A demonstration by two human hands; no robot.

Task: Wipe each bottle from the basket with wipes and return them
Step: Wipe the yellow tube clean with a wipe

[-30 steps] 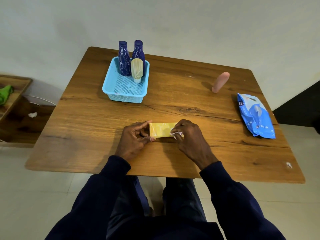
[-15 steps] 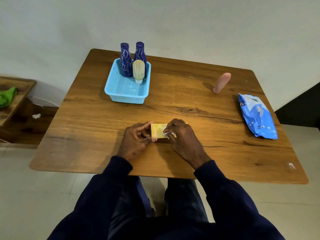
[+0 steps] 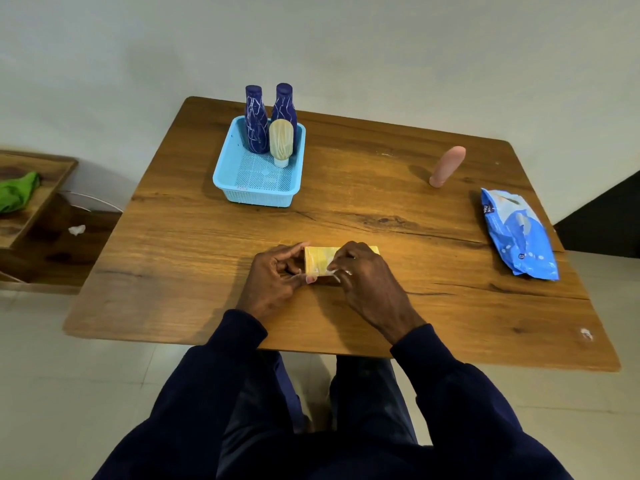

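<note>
A yellow bottle (image 3: 320,259) lies on its side on the wooden table (image 3: 207,244) near the front edge. My left hand (image 3: 273,280) grips its left end. My right hand (image 3: 363,278) covers its right part and pinches a white wipe (image 3: 337,271) against it. A light blue basket (image 3: 256,181) at the back left holds two dark blue bottles (image 3: 256,123) standing upright and a cream bottle (image 3: 281,142) standing cap down. A pink bottle (image 3: 446,166) stands cap down at the back right.
A blue wipes pack (image 3: 517,233) lies by the right edge of the table. A low wooden shelf (image 3: 38,202) with a green cloth (image 3: 17,192) stands to the left, below table level. A crumpled white scrap (image 3: 77,230) lies on it.
My right hand slid left along the yellow bottle with the wipe, then back a little to the right. My left hand kept its grip on the left end.
</note>
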